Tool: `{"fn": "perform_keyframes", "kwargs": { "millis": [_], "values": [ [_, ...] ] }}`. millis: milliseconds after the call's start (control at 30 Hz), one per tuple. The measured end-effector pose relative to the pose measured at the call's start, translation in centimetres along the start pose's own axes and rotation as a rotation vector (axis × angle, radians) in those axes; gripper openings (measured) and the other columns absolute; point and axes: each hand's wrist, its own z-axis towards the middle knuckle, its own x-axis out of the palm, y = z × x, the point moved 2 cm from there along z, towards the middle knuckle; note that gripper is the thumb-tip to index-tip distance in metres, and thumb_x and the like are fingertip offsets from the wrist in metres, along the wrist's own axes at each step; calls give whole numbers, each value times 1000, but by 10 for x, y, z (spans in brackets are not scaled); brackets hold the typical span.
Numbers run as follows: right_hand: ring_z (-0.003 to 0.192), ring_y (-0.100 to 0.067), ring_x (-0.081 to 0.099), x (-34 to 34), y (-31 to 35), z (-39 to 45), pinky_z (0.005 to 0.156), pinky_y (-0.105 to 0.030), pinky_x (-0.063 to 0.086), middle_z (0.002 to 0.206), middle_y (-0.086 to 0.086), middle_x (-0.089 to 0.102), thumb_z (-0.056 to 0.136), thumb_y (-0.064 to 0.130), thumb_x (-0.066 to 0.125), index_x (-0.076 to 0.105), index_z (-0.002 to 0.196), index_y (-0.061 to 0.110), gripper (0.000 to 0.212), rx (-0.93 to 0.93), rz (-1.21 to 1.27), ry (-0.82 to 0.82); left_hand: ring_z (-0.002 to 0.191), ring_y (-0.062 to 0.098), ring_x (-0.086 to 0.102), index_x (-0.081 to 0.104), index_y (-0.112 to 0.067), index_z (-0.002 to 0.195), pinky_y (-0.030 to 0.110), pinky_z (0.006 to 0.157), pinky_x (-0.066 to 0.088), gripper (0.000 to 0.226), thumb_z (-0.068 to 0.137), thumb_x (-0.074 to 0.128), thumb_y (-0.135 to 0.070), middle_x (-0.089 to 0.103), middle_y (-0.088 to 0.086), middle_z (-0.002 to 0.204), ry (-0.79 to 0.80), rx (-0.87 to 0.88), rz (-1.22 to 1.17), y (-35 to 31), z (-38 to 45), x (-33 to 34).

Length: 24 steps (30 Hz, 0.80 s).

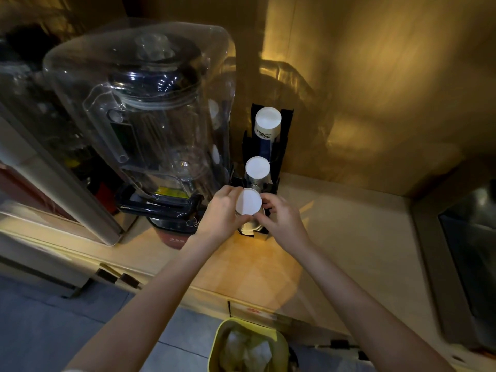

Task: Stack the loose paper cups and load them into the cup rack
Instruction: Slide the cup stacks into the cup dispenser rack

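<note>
A black cup rack (pixel 285 122) stands on the counter against the wall, with three slots in a row. The far slot holds a tall stack of upside-down paper cups (pixel 267 122). A shorter stack (pixel 257 168) fills the middle slot. A third upside-down stack (pixel 248 202) sits in the near slot, white bottom facing me. My left hand (pixel 224 210) grips that stack from the left. My right hand (pixel 281 218) pinches it from the right, fingertips on its side. The lower cups are hidden by my hands.
A large blender under a clear sound cover (pixel 150 108) stands just left of the rack. The wooden counter (pixel 335 237) stretches right toward a steel appliance (pixel 469 251). A yellow-green bin (pixel 247 345) with crumpled waste sits on the floor below.
</note>
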Motion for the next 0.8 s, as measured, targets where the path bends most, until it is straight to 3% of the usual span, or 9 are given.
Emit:
{"fn": "perform_keyframes", "kwargs": {
  "millis": [133,267,600,733,800],
  "values": [
    [100,-18,57,9,-3,4,80,-25,43,111,-10,62,87,20,59,55,120,11,34,13,-61,13,116,32,51,42,-3,131,40,97,44,68,74,74,-23,52,17,127,30,-4,31,10,1,9],
    [103,-24,57,15,-6,8,84,-35,48,116,-12,60,87,19,60,52,123,10,38,38,-109,32,119,32,49,39,-2,134,37,98,43,70,77,71,-24,50,18,130,20,-44,37,12,-1,18],
    [108,-27,56,14,-7,6,87,-39,48,121,-13,58,89,21,56,48,127,9,41,92,-172,53,121,31,48,34,-2,137,37,98,43,72,80,68,-28,48,17,132,45,-79,67,7,-2,21],
    [98,-22,61,0,0,6,84,-34,50,110,-12,66,89,23,56,56,118,10,32,129,-85,14,108,33,54,50,-1,120,37,87,45,55,80,65,-35,54,19,117,128,-90,41,-2,7,9],
    [89,-16,61,-19,7,10,82,-30,50,102,-11,69,89,22,57,60,111,8,26,165,61,-89,97,30,57,56,0,108,37,79,45,44,85,57,-37,59,20,108,108,-68,24,-10,19,-3]
  ]
}}
